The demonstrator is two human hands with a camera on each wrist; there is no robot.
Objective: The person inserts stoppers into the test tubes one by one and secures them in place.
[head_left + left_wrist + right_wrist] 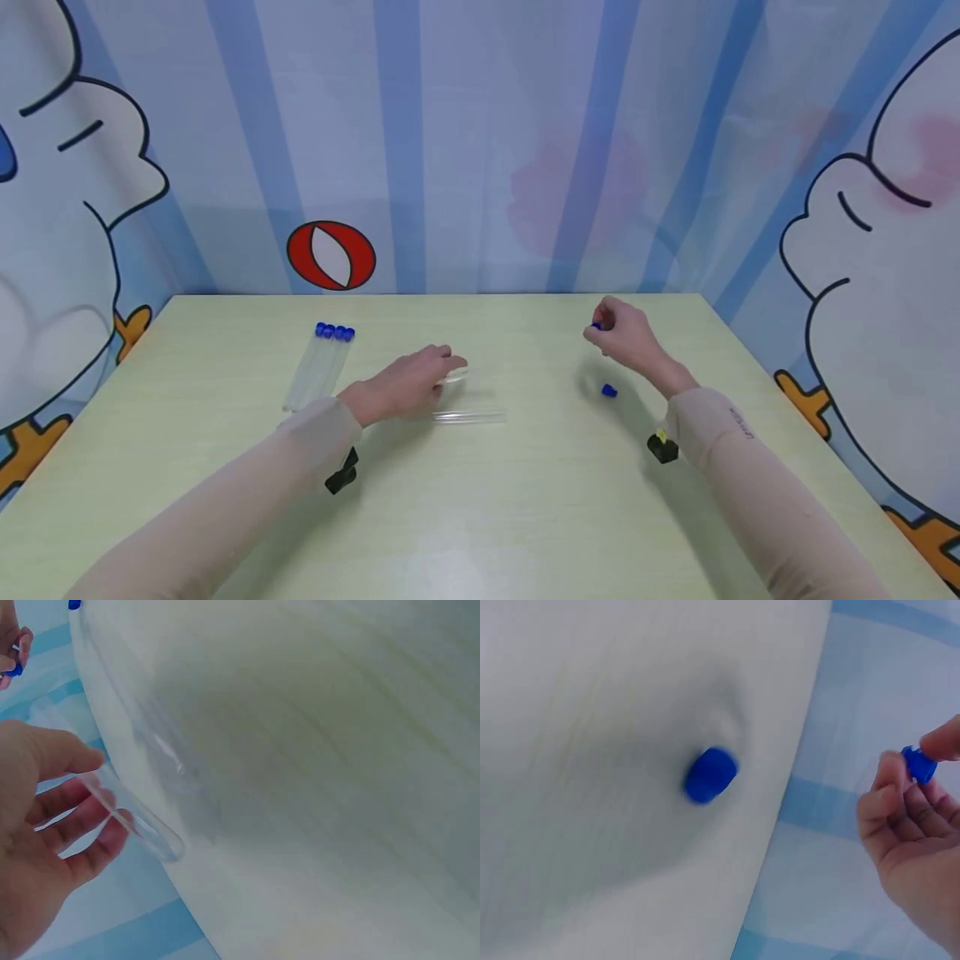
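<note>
My left hand (408,383) holds a clear test tube (139,814) between thumb and fingers, above the table; its rounded end points down past the fingers in the left wrist view. Under that hand another clear tube (472,416) lies flat on the table. Over at the right, my right hand (626,333) pinches a small blue cap (919,764) between thumb and fingertips, raised off the table. A second blue cap (609,390) lies on the tabletop below the right hand, and shows large in the right wrist view.
Several clear tubes (318,367) with blue caps lie side by side at the left of the pale table (480,517). Behind the table hangs a blue striped cloth (465,150) with printed cartoon figures. Dark wrist-worn pieces hang under both sleeves.
</note>
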